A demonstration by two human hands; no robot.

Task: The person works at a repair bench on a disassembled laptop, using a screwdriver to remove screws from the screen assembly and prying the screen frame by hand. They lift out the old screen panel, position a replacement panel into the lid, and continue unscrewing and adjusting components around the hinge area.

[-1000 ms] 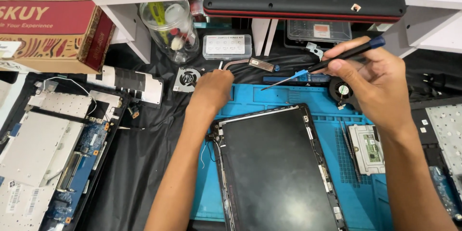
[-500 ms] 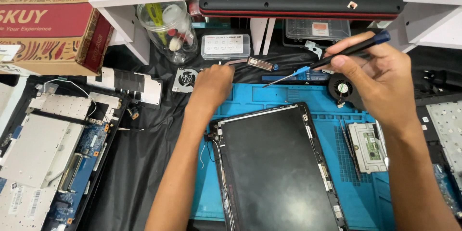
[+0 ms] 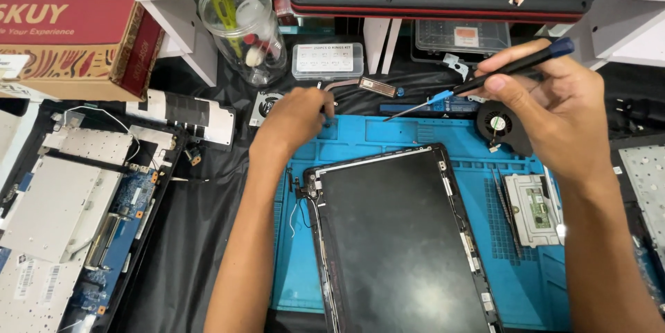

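Head cam: left hand (image 3: pixel 294 119) w/ fingers curled at blue mat's (image 3: pixel 388 135) far-left corner, held item unclear. Right hand (image 3: pixel 554 108) pinches screwdriver (image 3: pixel 478 85) over far edge. Clear jar (image 3: pixel 244 33) at desk's back holds small bits; laptop screen panel (image 3: pixel 402 236) mid-mat.

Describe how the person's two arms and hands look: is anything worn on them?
Both forearms are bare as far as the picture shows, with no sleeves in view. The left hand and the right hand wear no gloves, and no watch, ring or wristband can be seen. No markings are visible.
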